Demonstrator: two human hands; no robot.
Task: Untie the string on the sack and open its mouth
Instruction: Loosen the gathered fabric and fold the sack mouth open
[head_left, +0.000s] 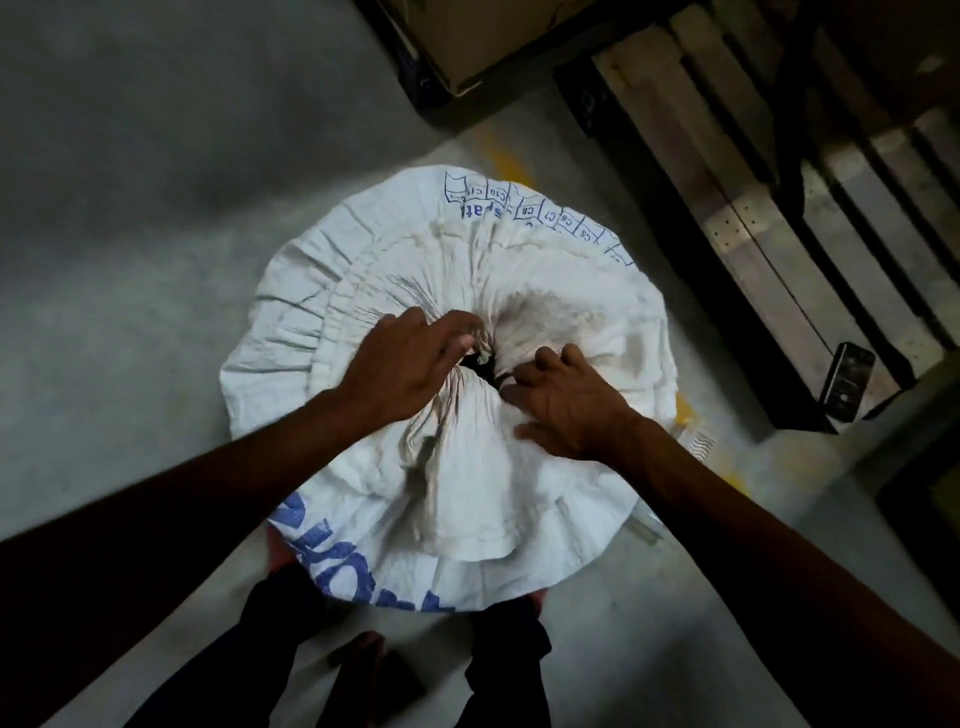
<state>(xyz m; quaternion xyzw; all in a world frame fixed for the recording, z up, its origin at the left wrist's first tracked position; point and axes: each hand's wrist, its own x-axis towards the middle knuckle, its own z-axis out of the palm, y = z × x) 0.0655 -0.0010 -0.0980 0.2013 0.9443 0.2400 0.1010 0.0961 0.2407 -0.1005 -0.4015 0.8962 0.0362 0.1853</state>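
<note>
Sack (545, 322) stands on the floor (130, 260), below the person, mouth gathered to a small dark gap (480, 364). Left hand (410, 364) pinches pleats at the gap's left edge; right hand (566, 405) lies on the cloth just right of it, fingers curled into folds. String not visible; cannot tell if untied. Risk: uneven pulling could tip the sack or spill contents; a hidden knot could tighten.

Sack (457, 467) on floor (130, 234), pallet (779, 218) right.
</note>
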